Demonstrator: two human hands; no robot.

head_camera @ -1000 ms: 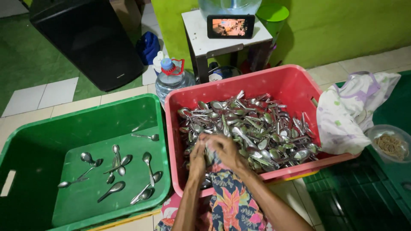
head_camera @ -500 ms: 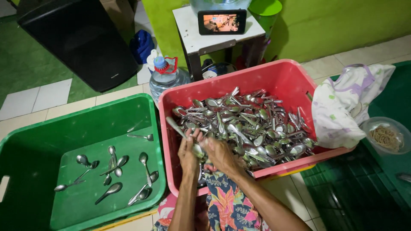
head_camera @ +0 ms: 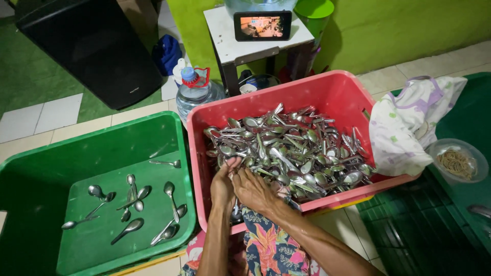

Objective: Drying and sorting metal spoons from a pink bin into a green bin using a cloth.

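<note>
Head view: both hands meet at the near edge of the red tub [head_camera: 327, 92]. The left hand [head_camera: 223, 185] and right hand [head_camera: 254, 190] curl fingers, apparently around spoons [head_camera: 291, 153] piled just ahead. Sorted spoons lie in the green tub [head_camera: 92, 153] leftward.

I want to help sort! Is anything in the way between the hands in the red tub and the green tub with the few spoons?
Only the tub walls. Both hands, left and right, are in the red tub; its wall and the green tub's rim meet between them.
</note>
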